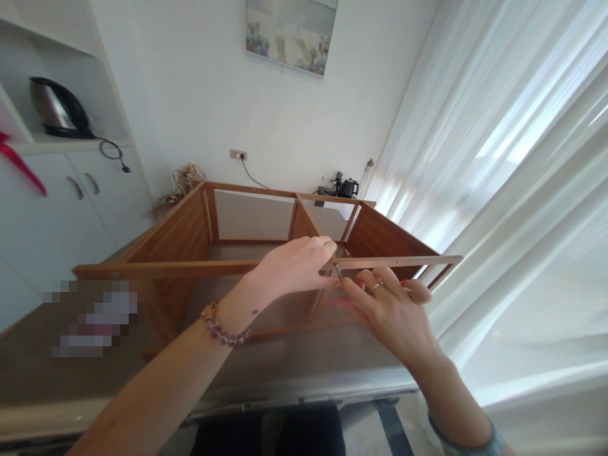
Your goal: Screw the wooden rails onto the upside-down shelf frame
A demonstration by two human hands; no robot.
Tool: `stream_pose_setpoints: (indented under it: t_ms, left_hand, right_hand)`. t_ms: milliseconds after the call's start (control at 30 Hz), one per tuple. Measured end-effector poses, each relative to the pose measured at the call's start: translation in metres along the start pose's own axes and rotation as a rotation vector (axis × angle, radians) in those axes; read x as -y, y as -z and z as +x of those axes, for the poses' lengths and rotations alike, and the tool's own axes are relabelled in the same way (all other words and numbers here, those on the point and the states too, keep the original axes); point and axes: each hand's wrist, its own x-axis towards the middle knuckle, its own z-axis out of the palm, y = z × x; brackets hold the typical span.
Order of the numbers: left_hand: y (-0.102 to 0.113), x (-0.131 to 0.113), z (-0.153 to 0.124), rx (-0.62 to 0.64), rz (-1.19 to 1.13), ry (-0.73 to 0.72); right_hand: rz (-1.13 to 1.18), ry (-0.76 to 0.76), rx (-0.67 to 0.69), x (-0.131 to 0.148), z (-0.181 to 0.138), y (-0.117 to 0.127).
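Note:
A wooden shelf frame (pixel 171 269) with side panels and a middle divider (pixel 306 218) lies on the table. My left hand (pixel 289 263) is closed over its near rail where the divider meets it, fingers wrapped over the top. Just right of that, my right hand (pixel 387 304) pinches a thin metal rod (pixel 337 272) between thumb and finger. The rod's upper end touches the rail near the joint; whether it is a bolt or a hex key, I cannot tell. My left fingertips partly hide the joint.
The table (pixel 266 373) carries the frame, with a blurred object (pixel 99 320) at left. A white cabinet (pixel 42 215) holds an electric kettle (pixel 59 107). Sheer curtains (pixel 522 190) hang close on the right. Dried stalks (pixel 185 180) and a black appliance (pixel 349 187) stand behind.

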Motion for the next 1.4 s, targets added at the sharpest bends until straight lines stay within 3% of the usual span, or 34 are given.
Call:
stream_pose_setpoints:
  t_ms: [400,533,667,767,833,900,1067,1200,1300,1400]
  left_hand:
    - [0.001,0.0,0.001,0.007,0.01,0.006]
    - [0.001,0.0,0.001,0.014,-0.001,0.013]
    - [0.0,-0.001,0.002,0.004,0.012,0.002]
    - [-0.002,-0.001,0.003,-0.005,0.055,-0.013]
    - [-0.002,-0.001,0.003,-0.007,0.093,-0.025]
    - [-0.002,-0.002,0.003,-0.011,0.132,-0.042]
    - [-0.003,-0.001,0.002,-0.02,0.186,-0.072]
    - [-0.004,-0.001,0.002,-0.03,0.178,-0.062]
    - [-0.005,-0.001,0.002,-0.032,0.184,-0.072]
    - [-0.004,-0.001,0.003,-0.036,0.181,-0.066]
  right_hand:
    - [-0.061,0.2,0.06,-0.012,0.01,0.009]
    - [0.246,-0.04,0.055,-0.01,0.015,0.003]
    - [0.794,-0.418,0.211,-0.002,0.008,-0.009]
    - [1.058,-0.589,0.25,0.011,0.001,-0.019]
    - [1.13,-0.672,0.199,0.021,0.0,-0.026]
    - [1.01,-0.699,0.116,0.029,0.001,-0.031]
    - [0.529,-0.498,0.071,0.029,0.004,-0.031]
    - [0.161,-0.244,-0.055,0.012,-0.007,-0.02]
    - [0.046,-0.01,-0.062,-0.002,-0.018,-0.011]
    - [0.041,0.132,-0.1,-0.008,-0.019,-0.007]
